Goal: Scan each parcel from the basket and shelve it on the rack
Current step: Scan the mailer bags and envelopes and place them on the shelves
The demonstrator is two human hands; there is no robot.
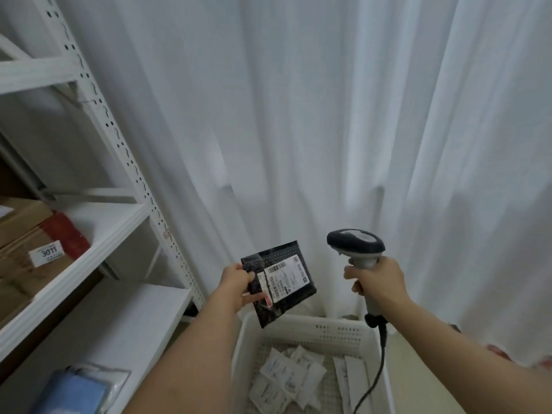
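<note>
Head view, single frame. Hands: two. Left hand (239,282), one, raised over the near-left corner of the basket, thumb on top and fingers curled beneath, pinching the left edge of one parcel. Right hand (376,279), one, fist closed fully round the grip of one barcode scanner (357,245); the scanner's dark head stands above the fist, just right of the parcel and not touching it, and a dark cable (379,363) hangs from the handle's base down across the basket's right wall. Parcel in hand (283,282): one, a flat black plastic mailer, tilted, face turned toward the camera, held in the air above the basket's far rim; it carries one white shipping label (285,277) with a barcode along its upper edge and small print too blurred to read, plus a small red-and-white tag at the label's lower left. Basket (301,324): one, white plastic with perforated walls, on the floor below the hands; inside lie several small white packets (283,377), overlapping, exact number uncertain, at least six. Rack (125,162): one, white metal with a perforated upright, three shelf levels in view at left. Middle shelf: stacked brown cardboard boxes (27,234), a red item between them, and one white tag reading 3011 (47,253). Lower shelf: one blue item in clear wrap (77,389). Backdrop: white curtain (328,115) in hanging folds.
</note>
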